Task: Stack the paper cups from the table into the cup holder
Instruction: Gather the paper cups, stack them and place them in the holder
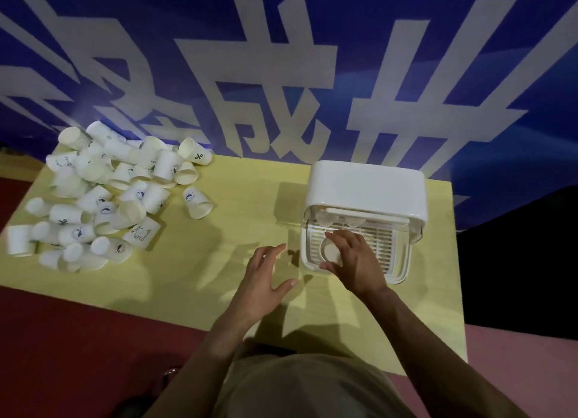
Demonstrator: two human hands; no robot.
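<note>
**Cup at holder tray**

Right hand (353, 261) gripping one paper cup (331, 251) over slatted tray of white cup holder (366, 186). Left hand (266, 277) open, hovering above yellow table (219, 261). Loose pile of cups (103, 192) far left. Blue banner (281, 57) behind.

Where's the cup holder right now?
In the head view, the white cup holder stands on the table's right side, right hand at its tray, far from the cup pile.

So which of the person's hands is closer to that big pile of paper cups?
The left hand. It hovers open over the yellow table, right of the pile of paper cups. The right hand is farther off, gripping a paper cup at the white cup holder.
</note>
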